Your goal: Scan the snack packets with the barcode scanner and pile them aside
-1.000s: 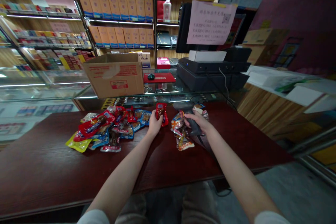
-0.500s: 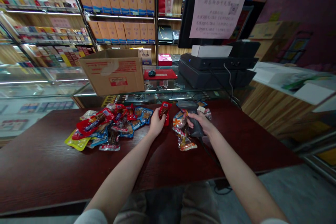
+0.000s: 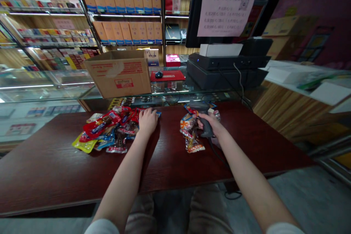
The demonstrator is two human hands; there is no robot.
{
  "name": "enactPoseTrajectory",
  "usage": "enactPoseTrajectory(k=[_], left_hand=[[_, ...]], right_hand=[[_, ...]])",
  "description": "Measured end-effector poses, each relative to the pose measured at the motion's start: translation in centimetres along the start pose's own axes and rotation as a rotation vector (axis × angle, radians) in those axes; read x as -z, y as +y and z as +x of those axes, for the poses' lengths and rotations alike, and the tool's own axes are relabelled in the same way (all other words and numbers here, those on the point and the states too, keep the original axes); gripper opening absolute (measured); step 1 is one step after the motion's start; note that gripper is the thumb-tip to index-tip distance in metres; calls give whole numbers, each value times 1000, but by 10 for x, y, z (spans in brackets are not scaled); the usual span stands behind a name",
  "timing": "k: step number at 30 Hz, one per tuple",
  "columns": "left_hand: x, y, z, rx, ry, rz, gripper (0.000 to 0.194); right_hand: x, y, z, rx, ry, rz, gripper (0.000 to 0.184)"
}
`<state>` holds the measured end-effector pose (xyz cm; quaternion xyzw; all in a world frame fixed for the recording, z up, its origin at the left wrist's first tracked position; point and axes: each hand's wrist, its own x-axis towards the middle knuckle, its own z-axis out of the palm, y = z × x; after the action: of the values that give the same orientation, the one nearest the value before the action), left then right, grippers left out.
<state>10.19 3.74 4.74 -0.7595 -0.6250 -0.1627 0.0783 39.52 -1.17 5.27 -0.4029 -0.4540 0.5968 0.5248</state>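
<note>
My right hand (image 3: 210,123) is wrapped around the grip of a dark barcode scanner (image 3: 207,126), its head pointing away to the left. Under and beside the scanner lies a small group of snack packets (image 3: 192,137), with a red one at its far end. On the left side of the table spreads a larger pile of snack packets (image 3: 102,128) in red, blue, yellow and clear plastic. My left hand (image 3: 148,120) rests palm down over that pile's right edge, fingers slightly apart, covering some blue packets; its fingertips are partly hidden.
Behind the dark red wooden table (image 3: 170,164) is a glass counter with an open cardboard box (image 3: 117,75), a mouse (image 3: 158,74) on a red mat, and a monitor with a paper sign (image 3: 226,11). The scanner's cable (image 3: 218,151) trails across the table toward me.
My left hand has moved left onto the larger pile and no longer holds the red packet. A red packet now shows beside the scanner head. My right hand keeps the scanner.
</note>
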Motion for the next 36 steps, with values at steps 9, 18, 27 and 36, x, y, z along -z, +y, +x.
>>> enactPoseTrajectory(k=[9,18,27,36], left_hand=[[-12,10,-7,59,31,97,35],[-34,75,-14,-218,-194,-463,30],[-45,75,-5,-37,-109,-1062,10],[-33,65,7,278,62,-1708,32]], right_hand=[[24,-20,-6,167,208,102,34],[59,-26,-3,140,274,130,36],[49,-23,-2,70,286,94,33],[34,-17,-2,39,208,28,38]])
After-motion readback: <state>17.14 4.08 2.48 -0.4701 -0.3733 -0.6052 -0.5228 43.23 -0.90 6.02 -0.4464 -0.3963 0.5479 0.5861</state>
